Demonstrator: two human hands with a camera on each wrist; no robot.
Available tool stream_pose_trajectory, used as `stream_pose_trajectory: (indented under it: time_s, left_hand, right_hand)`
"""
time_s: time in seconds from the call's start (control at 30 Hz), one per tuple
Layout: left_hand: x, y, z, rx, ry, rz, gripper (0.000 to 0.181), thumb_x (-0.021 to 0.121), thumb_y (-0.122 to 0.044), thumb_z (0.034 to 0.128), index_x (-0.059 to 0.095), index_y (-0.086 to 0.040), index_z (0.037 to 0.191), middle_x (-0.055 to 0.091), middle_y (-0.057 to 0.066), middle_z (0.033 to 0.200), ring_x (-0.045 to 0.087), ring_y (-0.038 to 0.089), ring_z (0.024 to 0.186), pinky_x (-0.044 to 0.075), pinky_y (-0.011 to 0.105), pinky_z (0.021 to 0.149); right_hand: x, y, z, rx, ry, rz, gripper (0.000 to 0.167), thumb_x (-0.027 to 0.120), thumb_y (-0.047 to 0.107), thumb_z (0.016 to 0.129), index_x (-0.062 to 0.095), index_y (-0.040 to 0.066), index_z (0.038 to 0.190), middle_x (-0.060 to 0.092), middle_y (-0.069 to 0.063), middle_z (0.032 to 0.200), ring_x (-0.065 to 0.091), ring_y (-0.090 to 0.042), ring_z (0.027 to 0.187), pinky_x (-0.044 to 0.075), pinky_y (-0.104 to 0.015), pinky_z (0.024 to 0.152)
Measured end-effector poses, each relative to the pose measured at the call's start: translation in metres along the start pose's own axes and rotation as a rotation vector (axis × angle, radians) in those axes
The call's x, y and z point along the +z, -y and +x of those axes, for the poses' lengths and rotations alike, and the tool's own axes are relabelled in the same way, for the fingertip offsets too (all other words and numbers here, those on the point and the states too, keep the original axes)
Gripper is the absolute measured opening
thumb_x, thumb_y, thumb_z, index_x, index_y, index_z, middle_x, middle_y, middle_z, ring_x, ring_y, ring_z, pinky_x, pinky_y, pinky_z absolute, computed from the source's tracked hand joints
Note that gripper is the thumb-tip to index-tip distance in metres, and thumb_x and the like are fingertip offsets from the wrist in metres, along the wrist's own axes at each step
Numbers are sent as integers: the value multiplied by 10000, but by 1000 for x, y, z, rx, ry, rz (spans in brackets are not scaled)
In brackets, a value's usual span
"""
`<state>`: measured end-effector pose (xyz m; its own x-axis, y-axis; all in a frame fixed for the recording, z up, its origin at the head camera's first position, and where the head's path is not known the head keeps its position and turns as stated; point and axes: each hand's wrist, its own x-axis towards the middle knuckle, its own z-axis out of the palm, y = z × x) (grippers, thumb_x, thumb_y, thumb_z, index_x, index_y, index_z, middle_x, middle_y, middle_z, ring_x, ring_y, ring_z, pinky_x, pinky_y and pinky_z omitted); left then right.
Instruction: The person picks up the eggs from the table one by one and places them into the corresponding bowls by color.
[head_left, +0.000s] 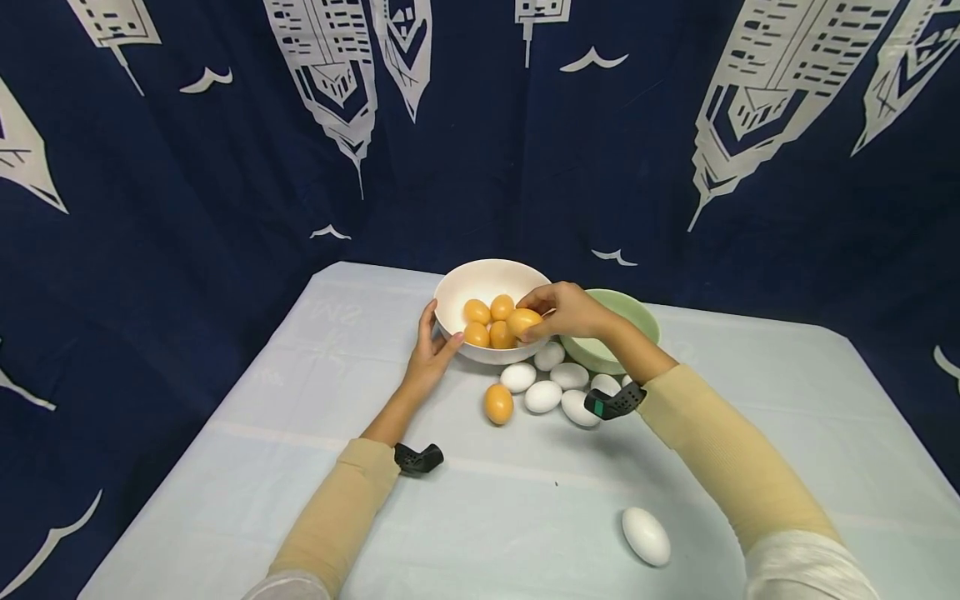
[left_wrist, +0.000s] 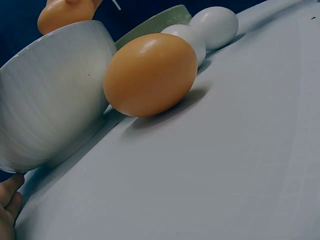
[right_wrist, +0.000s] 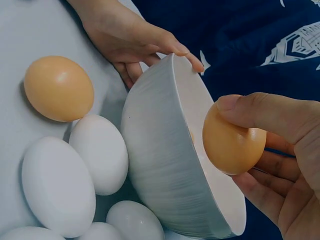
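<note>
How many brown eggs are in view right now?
6: four brown eggs in the white bowl, the held egg in the right hand, and a loose egg on the table in front of the bowl. More may be hidden inside the bowl.

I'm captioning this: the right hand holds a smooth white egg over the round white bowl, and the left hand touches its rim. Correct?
Wrong colour: the right wrist view shows the right hand holding a smooth orange egg. It is over the round white bowl, the left hand touching the rim.

Printed curtain [head_left: 487, 167] and table [head_left: 480, 533] suggest a studio.
</note>
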<state>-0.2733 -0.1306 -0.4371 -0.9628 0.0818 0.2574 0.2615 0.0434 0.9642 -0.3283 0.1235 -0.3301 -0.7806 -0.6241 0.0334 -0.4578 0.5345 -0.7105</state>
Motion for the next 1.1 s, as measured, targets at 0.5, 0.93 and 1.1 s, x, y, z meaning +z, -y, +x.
stream_pose_trajectory:
  time_s: [0.5, 0.93, 1.1]
  left_hand:
    - [0, -4, -1, -10, 12, 29, 773, 578, -215, 998, 63, -103, 1563, 25, 195, 1604, 352, 443, 1350, 379, 408, 1082]
    - [0, -5, -2, -11, 12, 37, 778, 577, -219, 998, 54, -101, 1563, 25, 209, 1601, 372, 453, 1335, 384, 427, 1076]
    - [0, -6, -2, -14, 11, 29, 776, 574, -202, 1000, 50, -97, 1562, 18, 214, 1600, 372, 446, 1335, 382, 429, 1078]
  right_hand:
    - [9, -12, 17, 112, -64, -70, 433, 835, 138, 743, 687, -21, 1117, 704, -112, 1007, 618, -229, 916, 506, -346, 859]
    - [19, -16, 23, 119, 29, -144, 439, 812, 132, 754, 679, -39, 1136, 697, -124, 1035, 608, -249, 957, 500, -378, 902]
    - [22, -17, 26, 79, 44, -219, 375, 795, 108, 749, 698, -36, 1081, 706, -105, 976, 613, -232, 914, 505, -362, 876]
